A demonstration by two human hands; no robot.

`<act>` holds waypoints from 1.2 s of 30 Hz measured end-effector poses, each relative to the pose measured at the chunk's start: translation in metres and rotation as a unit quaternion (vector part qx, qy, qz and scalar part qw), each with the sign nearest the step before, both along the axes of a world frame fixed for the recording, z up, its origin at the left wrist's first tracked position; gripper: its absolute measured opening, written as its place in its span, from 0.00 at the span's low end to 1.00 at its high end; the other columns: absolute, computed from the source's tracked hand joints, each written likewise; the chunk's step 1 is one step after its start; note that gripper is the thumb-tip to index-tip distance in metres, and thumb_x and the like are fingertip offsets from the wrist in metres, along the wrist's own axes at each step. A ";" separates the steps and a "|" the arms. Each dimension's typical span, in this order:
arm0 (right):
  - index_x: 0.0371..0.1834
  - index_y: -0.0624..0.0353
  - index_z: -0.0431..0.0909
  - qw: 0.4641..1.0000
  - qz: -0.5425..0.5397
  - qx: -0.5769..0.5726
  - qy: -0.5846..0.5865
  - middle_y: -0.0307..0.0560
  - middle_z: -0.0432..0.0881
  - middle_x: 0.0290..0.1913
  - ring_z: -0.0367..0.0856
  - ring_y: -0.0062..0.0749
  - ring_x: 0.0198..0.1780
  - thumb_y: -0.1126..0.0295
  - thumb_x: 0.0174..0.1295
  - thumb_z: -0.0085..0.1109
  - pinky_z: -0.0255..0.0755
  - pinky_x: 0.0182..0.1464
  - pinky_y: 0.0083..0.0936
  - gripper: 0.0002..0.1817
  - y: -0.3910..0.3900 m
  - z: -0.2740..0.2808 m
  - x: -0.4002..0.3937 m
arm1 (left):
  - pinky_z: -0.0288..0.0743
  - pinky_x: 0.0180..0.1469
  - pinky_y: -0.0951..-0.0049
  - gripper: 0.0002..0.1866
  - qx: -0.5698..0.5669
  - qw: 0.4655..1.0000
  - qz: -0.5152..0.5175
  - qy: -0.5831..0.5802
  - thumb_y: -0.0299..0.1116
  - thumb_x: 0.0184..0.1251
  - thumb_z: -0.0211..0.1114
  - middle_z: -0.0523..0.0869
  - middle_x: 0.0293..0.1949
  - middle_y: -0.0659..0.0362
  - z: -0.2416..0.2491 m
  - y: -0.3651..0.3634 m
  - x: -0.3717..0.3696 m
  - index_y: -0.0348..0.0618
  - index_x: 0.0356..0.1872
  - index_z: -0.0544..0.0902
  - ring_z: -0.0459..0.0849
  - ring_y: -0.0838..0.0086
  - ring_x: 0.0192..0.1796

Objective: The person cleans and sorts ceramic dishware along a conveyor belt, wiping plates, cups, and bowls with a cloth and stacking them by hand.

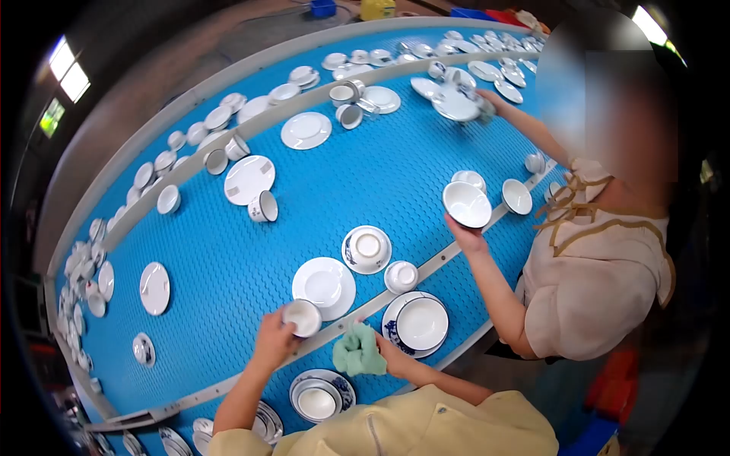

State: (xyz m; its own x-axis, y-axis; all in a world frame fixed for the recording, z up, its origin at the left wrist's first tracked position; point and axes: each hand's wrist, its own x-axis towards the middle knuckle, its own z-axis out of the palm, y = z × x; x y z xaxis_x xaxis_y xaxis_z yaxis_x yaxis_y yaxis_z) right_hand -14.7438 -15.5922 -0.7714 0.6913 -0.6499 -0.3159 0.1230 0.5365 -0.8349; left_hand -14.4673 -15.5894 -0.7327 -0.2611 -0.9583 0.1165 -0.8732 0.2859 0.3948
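My left hand (277, 339) is closed on the rim of a small white bowl (304, 319) and holds it over the near divider rail. A crumpled pale green cloth (357, 351) is in my right hand (389, 357), whose fingers are partly hidden by it. Just beyond the small bowl lies a white plate (325, 289) on the blue belt. An upside-down blue-patterned bowl (366, 249) and a small upturned white cup (401, 277) are beside that plate. Nearer me, a white bowl (422, 323) rests on a blue-patterned plate, and nested bowls (316, 401) stand to its left.
A co-worker on the right holds a white bowl (467, 204) in one hand and reaches with the other to a plate (456, 102). Plates and mugs, including a tilted mug (263, 207), lie across the blue belt (380, 175). A curved rail (179, 144) separates a crowded outer lane.
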 end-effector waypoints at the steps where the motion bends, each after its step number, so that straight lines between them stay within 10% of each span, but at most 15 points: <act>1: 0.69 0.56 0.50 0.996 -0.035 0.075 -0.038 0.45 0.66 0.61 0.64 0.27 0.61 0.68 0.56 0.60 0.56 0.63 0.27 0.39 -0.002 0.002 0.004 | 0.72 0.48 0.58 0.16 0.018 1.000 -0.013 0.011 0.27 0.36 0.70 0.73 0.54 0.42 0.016 0.007 -0.025 0.40 0.29 0.73 0.75 0.51 0.49; 5: 0.56 0.58 0.66 0.983 -0.080 0.155 -0.055 0.40 0.76 0.45 0.75 0.23 0.45 0.65 0.60 0.55 0.70 0.46 0.21 0.21 0.006 -0.012 0.001 | 0.71 0.50 0.58 0.28 -0.046 0.969 -0.199 0.139 0.29 0.42 0.70 0.72 0.54 0.42 0.034 0.024 -0.095 0.40 0.49 0.70 0.74 0.50 0.52; 9: 0.43 0.56 0.73 0.972 -0.056 0.226 -0.017 0.38 0.78 0.37 0.76 0.18 0.35 0.68 0.61 0.50 0.71 0.34 0.18 0.10 0.023 0.001 -0.026 | 0.74 0.42 0.60 0.30 -0.019 0.963 -0.070 0.260 0.41 0.45 0.69 0.77 0.45 0.45 0.007 0.048 -0.146 0.43 0.50 0.71 0.79 0.50 0.42; 13: 0.29 0.58 0.74 0.926 -0.110 -0.318 0.171 0.42 0.77 0.25 0.78 0.28 0.28 0.68 0.53 0.57 0.70 0.28 0.24 0.06 -0.003 0.018 -0.051 | 0.73 0.32 0.62 0.25 0.068 0.951 0.159 0.256 0.50 0.51 0.65 0.81 0.32 0.48 0.030 0.049 -0.187 0.42 0.44 0.75 0.80 0.54 0.31; 15: 0.28 0.57 0.74 0.744 -0.087 -0.642 0.164 0.44 0.73 0.21 0.76 0.37 0.23 0.65 0.48 0.62 0.68 0.23 0.30 0.09 -0.023 0.046 -0.055 | 0.73 0.31 0.61 0.23 0.294 0.868 0.153 0.369 0.50 0.57 0.60 0.81 0.30 0.47 0.019 0.043 -0.183 0.41 0.43 0.75 0.81 0.52 0.31; 16: 0.28 0.57 0.74 0.746 -0.076 -0.643 0.154 0.44 0.73 0.21 0.76 0.37 0.23 0.65 0.48 0.62 0.68 0.23 0.30 0.09 -0.031 0.049 -0.055 | 0.73 0.33 0.61 0.23 0.459 0.734 0.160 0.473 0.51 0.60 0.56 0.82 0.32 0.45 0.024 0.038 -0.180 0.40 0.44 0.74 0.81 0.50 0.32; 17: 0.27 0.56 0.74 0.723 -0.031 -0.676 0.142 0.44 0.72 0.21 0.74 0.40 0.23 0.64 0.47 0.63 0.66 0.22 0.32 0.10 -0.038 0.055 -0.061 | 0.73 0.33 0.61 0.23 0.463 0.725 0.175 0.480 0.51 0.60 0.56 0.82 0.32 0.45 0.027 0.044 -0.193 0.40 0.44 0.74 0.81 0.50 0.32; 19: 0.25 0.56 0.73 0.678 0.028 -0.720 0.146 0.43 0.72 0.21 0.76 0.35 0.23 0.63 0.48 0.62 0.67 0.22 0.30 0.11 -0.044 0.063 -0.063 | 0.74 0.32 0.61 0.26 0.178 0.880 0.200 0.392 0.54 0.56 0.60 0.83 0.30 0.48 0.030 0.053 -0.207 0.41 0.43 0.76 0.82 0.53 0.32; 22: 0.34 0.55 0.72 0.986 -0.034 -0.164 0.017 0.39 0.76 0.28 0.78 0.24 0.31 0.62 0.63 0.46 0.73 0.31 0.24 0.10 -0.027 0.006 -0.063 | 0.74 0.31 0.64 0.29 -0.007 0.933 0.195 0.301 0.56 0.50 0.64 0.82 0.31 0.51 0.036 0.052 -0.215 0.40 0.43 0.77 0.81 0.55 0.30; 25: 0.43 0.58 0.72 0.949 -0.037 0.313 0.001 0.39 0.78 0.37 0.78 0.24 0.37 0.63 0.67 0.40 0.75 0.36 0.24 0.12 -0.007 0.036 -0.063 | 0.74 0.31 0.64 0.36 -0.151 0.939 0.147 0.271 0.61 0.45 0.65 0.81 0.31 0.50 0.033 0.046 -0.216 0.37 0.43 0.76 0.81 0.55 0.29; 29: 0.42 0.61 0.76 0.997 0.028 -0.019 0.069 0.45 0.81 0.35 0.79 0.29 0.36 0.76 0.54 0.55 0.73 0.38 0.25 0.11 -0.042 0.025 -0.107 | 0.68 0.52 0.59 0.34 -0.054 0.941 0.075 0.324 0.57 0.50 0.64 0.75 0.50 0.45 0.017 0.041 -0.214 0.38 0.49 0.73 0.74 0.54 0.52; 32: 0.38 0.57 0.75 0.862 -0.011 -0.425 0.277 0.53 0.80 0.31 0.80 0.45 0.32 0.66 0.47 0.63 0.73 0.33 0.36 0.15 -0.091 0.033 -0.159 | 0.57 0.61 0.48 0.29 -0.005 0.941 0.334 0.046 0.49 0.53 0.65 0.63 0.60 0.41 0.014 0.019 -0.219 0.43 0.53 0.71 0.61 0.42 0.60; 36: 0.39 0.53 0.72 0.755 0.055 -0.452 0.472 0.57 0.80 0.30 0.77 0.59 0.33 0.62 0.43 0.64 0.73 0.33 0.43 0.19 -0.116 0.034 -0.204 | 0.53 0.62 0.42 0.32 0.104 0.914 0.390 -0.052 0.38 0.48 0.68 0.53 0.63 0.32 -0.017 0.001 -0.230 0.43 0.57 0.69 0.56 0.33 0.61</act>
State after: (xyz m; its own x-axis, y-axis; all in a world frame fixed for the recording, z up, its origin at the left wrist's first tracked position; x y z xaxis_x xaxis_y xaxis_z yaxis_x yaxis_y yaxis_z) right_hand -14.9475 -15.7084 -0.7374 0.5005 -0.8503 -0.1630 -0.7592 -0.3405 -0.5547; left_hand -14.6974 -15.5886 -0.7497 0.5108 -0.8564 -0.0753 -0.8154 -0.5104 0.2731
